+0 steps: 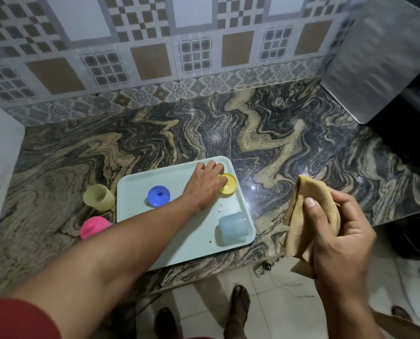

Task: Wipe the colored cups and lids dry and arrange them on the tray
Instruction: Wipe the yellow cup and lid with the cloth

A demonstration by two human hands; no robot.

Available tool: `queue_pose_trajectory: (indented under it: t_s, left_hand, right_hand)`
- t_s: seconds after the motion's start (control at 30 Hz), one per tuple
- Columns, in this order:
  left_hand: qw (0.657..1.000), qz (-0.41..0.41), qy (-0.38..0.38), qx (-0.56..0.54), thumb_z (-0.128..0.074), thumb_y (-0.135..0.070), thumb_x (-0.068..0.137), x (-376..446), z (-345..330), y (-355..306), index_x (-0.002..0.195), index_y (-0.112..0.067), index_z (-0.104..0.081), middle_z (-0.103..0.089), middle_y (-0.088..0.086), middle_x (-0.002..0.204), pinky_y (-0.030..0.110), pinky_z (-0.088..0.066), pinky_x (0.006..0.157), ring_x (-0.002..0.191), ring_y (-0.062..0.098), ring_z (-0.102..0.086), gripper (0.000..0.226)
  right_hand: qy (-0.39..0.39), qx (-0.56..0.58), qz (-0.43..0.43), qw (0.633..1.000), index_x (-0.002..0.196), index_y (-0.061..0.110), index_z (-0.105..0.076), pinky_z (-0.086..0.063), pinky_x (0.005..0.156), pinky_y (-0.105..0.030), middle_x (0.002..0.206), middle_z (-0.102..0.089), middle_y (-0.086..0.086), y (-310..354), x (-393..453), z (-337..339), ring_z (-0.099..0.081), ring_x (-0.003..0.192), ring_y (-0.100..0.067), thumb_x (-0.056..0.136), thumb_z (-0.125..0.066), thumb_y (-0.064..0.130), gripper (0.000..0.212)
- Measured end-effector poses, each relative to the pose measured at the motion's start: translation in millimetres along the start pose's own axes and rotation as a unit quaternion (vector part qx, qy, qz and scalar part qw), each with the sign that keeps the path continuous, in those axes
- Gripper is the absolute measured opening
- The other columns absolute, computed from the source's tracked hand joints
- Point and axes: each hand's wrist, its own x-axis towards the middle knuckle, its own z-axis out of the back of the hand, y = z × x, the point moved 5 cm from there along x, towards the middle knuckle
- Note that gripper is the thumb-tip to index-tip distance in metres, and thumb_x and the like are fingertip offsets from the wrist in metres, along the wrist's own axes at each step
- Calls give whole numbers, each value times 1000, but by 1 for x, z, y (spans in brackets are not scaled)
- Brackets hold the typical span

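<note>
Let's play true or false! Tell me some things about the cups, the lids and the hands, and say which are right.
1. The blue lid lies on the tray. True.
2. The pink cup stands on the tray. False: it is on the countertop, left of the tray.
3. The right hand holds a tan cloth. True.
4. The left hand is on the light blue cup. False: it is at the yellow lid.
5. The pale yellow cup is off the tray. True.
</note>
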Motion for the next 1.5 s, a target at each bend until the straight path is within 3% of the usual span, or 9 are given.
queue_pose_trajectory:
  t_s: [0.23,0.37,0.47,0.57,0.67,0.8,1.07,1.17,1.5]
  left_hand:
    - [998,45,0,-54,-60,-31,103,8,-6,12,122,-28,-75,-63,-3,121,40,-33,97,117,23,-51,25]
    - [942,192,-40,-273,-69,-36,98,-3,8,26,104,-26,-82,-78,-4,102,39,-47,93,102,22,-66,17]
    - [791,292,-44,-536,-81,-28,91,-24,19,32,90,-26,-83,-81,-3,86,32,-52,81,82,13,-72,4]
    - [598,325,-37,-732,-79,-21,92,-55,46,19,91,-23,-81,-81,-1,89,30,-48,86,89,12,-74,3]
    - [428,313,-55,-846,-75,-21,85,-86,82,4,101,-15,-77,-80,2,95,25,-48,86,91,9,-74,17]
    - [298,300,-111,-900,-70,-16,82,-120,122,-7,89,-16,-84,-81,4,103,26,-49,86,92,11,-78,16]
    - [269,275,-176,-906,-74,-20,79,-145,145,-25,102,-13,-83,-80,12,111,37,-52,100,99,18,-76,25]
    - [305,271,-191,-893,-69,-20,87,-150,149,-30,100,-14,-84,-81,12,107,37,-60,89,95,20,-77,21]
    - [454,260,-257,-813,-88,-25,76,-171,150,-13,98,-14,-84,-81,12,106,32,-56,97,102,21,-75,24]
  right_hand:
    - [7,11,-14,1000,103,23,-73,-57,75,-17,92,-76,13,0,1,-1,-69,83,-3,98,-73,10,14]
    - [20,3,-18,1000,107,20,-73,-58,81,-20,100,-76,7,-2,3,-8,-70,90,-7,99,-74,10,13]
    - [29,14,-34,999,105,23,-73,-58,80,-21,102,-77,6,-6,1,-18,-70,92,-10,98,-76,13,12]
    - [39,22,-46,998,105,22,-74,-59,84,-37,104,-77,-2,-6,-3,-33,-71,92,-18,94,-82,25,14]
    - [55,46,-49,996,102,21,-73,-60,76,-33,94,-78,4,6,-9,-53,-71,83,-12,89,-80,33,18]
    - [72,75,-41,994,103,18,-72,-59,67,-24,88,-77,5,20,-18,-78,-70,76,-7,90,-75,32,19]
    - [87,84,18,993,101,19,-68,-61,68,-30,89,-77,1,46,-50,-122,-72,76,-9,96,-79,21,12]
    - [67,73,42,994,95,21,-64,-56,65,-25,82,-72,7,49,-56,-131,-68,70,-4,91,-76,26,14]
    - [83,17,68,994,84,25,-64,-57,59,-37,75,-72,4,56,-32,-141,-67,65,-13,88,-79,37,20]
